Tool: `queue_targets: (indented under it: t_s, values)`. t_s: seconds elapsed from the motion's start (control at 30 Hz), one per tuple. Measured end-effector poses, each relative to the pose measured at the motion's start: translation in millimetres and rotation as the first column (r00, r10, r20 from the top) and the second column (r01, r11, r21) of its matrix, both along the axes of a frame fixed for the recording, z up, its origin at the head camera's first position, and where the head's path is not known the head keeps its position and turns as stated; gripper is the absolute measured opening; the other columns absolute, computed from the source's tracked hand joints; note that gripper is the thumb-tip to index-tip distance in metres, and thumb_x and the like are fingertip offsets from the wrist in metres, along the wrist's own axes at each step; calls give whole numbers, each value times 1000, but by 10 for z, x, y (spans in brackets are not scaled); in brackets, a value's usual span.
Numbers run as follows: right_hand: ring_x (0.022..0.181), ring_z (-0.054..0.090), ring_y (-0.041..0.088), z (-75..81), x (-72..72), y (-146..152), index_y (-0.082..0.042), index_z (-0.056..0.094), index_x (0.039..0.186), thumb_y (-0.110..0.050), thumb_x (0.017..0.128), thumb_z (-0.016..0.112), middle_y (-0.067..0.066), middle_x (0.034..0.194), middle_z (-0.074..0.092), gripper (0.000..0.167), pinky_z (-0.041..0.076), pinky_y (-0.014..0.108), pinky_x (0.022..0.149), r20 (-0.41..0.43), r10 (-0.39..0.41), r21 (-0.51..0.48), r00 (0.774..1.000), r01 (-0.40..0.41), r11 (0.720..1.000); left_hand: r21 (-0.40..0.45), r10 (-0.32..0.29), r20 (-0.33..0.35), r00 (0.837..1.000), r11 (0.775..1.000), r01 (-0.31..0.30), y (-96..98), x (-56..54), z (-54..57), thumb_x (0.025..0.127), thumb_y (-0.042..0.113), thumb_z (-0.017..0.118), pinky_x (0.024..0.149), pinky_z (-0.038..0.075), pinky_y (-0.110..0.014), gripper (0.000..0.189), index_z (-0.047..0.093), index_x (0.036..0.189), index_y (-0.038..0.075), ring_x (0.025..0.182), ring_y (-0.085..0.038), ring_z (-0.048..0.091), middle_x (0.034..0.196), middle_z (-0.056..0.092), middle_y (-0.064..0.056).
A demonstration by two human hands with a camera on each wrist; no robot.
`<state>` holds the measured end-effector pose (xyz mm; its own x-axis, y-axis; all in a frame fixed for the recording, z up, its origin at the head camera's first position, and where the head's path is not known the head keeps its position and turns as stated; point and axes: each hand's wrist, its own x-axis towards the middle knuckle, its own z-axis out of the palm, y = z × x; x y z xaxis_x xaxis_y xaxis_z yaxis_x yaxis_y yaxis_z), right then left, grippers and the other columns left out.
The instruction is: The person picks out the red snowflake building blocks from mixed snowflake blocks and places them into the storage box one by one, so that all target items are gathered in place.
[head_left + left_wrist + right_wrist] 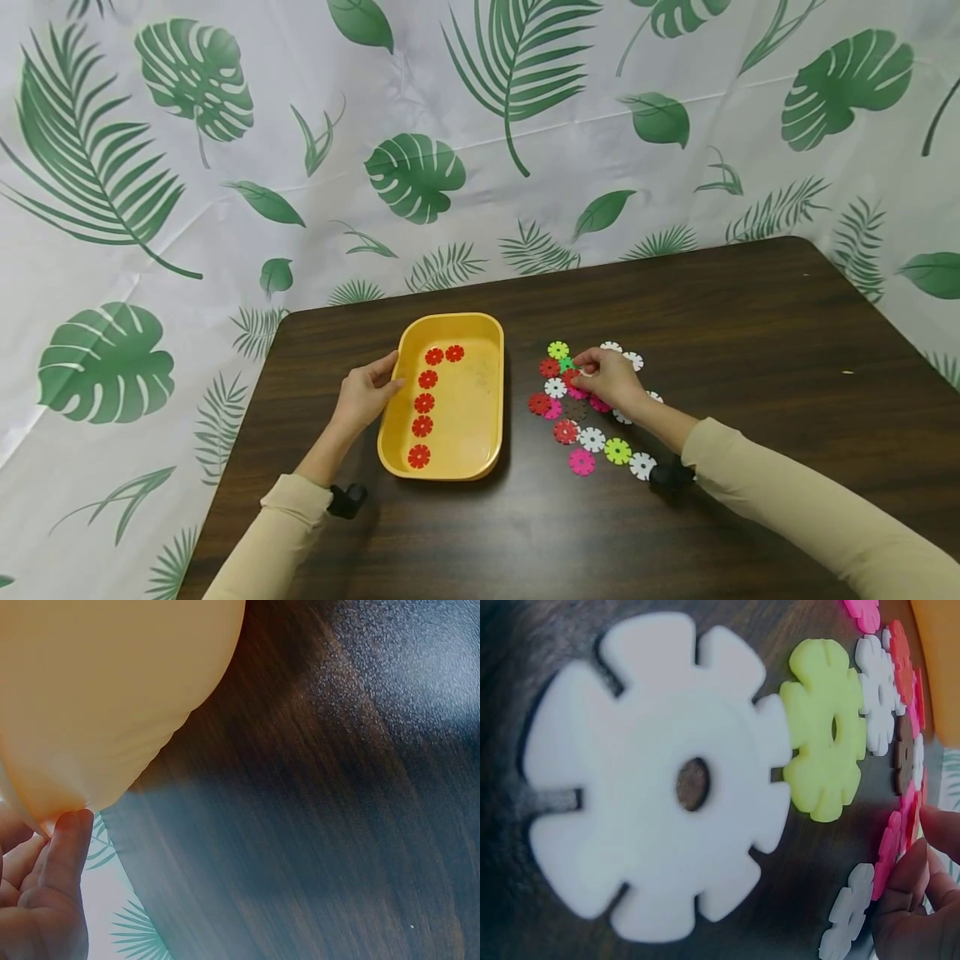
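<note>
On the left stands a yellow plastic tray. Several red notched discs lie in it, in a line along its left side that bends right at the far end. My left hand grips the tray's left rim; the left wrist view shows the fingers pinching that edge. Over the loose pile to the right, my right hand pinches a red notched disc between thumb and fingers. Around it lie a green disc, a white disc and pink ones, partly covered by the hand.
Nearer me on the dark wooden table lie a pink disc, a yellow-green disc and a white disc, beside my right wrist's black camera. A leaf-patterned curtain hangs behind the table.
</note>
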<state>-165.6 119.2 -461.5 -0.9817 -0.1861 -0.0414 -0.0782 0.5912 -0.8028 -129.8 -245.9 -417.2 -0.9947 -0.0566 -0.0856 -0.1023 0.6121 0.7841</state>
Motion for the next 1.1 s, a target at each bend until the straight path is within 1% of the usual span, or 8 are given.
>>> queue_targets:
  t_s: [0.13, 0.23, 0.4, 0.5, 0.77, 0.93, 1.1]
  values:
    - [78, 53, 21, 5, 11, -9, 6, 65, 103, -7, 79, 73, 15, 89, 61, 28, 45, 29, 65, -64, 23, 42, 998, -21, 999, -1, -2, -1, 1000, 1000, 2, -2, 8, 0, 89, 4, 62, 85, 54, -38, 52, 45, 139, 4, 111, -32, 61, 132, 55, -20]
    - [76, 52, 21, 3, 12, -15, 5, 65, 101, -6, 78, 73, 14, 86, 59, 27, 43, 29, 64, -87, 28, 62, 996, -23, 998, 6, 2, 2, 1000, 1000, -2, -3, 8, -1, 89, 5, 62, 85, 55, -37, 53, 45, 139, 4, 111, -32, 61, 132, 54, -19]
    - [73, 48, 20, 8, 15, -22, 5, 65, 100, -6, 79, 73, 12, 82, 56, 25, 40, 28, 62, -94, 34, 69, 995, -27, 997, 17, 3, 1, 1000, 1000, -3, -1, 5, -5, 89, 4, 62, 85, 55, -37, 53, 45, 139, 4, 111, -32, 61, 132, 54, -19]
    - [73, 48, 21, 7, 15, -24, 5, 64, 99, -6, 78, 73, 11, 81, 55, 25, 39, 28, 62, -98, 31, 70, 995, -24, 997, 20, 2, 1, 1000, 1000, -2, 0, 4, -8, 89, 3, 62, 85, 54, -37, 53, 45, 139, 4, 111, -32, 61, 133, 54, -19]
    - [76, 55, 22, -19, 23, -20, 3, 63, 99, -6, 79, 74, 15, 87, 61, 25, 47, 29, 64, -102, 16, 71, 995, -9, 997, 18, -2, -5, 1000, 1000, 2, 3, -1, -9, 89, 3, 62, 85, 54, -37, 52, 46, 138, 3, 111, -33, 61, 132, 54, -20]
    - [70, 56, 19, -28, 35, -21, 3, 63, 98, -2, 79, 72, 14, 84, 61, 22, 47, 29, 61, -118, 11, 44, 993, -6, 999, 13, -3, -2, 1000, 1000, 3, 1, 2, -7, 89, 3, 62, 85, 55, -37, 52, 45, 139, 4, 111, -33, 60, 133, 54, -19]
    - [69, 56, 17, -38, 46, -16, 3, 63, 97, 1, 79, 70, 12, 82, 61, 19, 47, 26, 60, -140, 2, 31, 990, 2, 1000, 14, 0, 6, 1000, 1000, 0, 1, 1, -4, 89, 3, 62, 85, 55, -37, 52, 46, 139, 4, 111, -32, 61, 132, 55, -19]
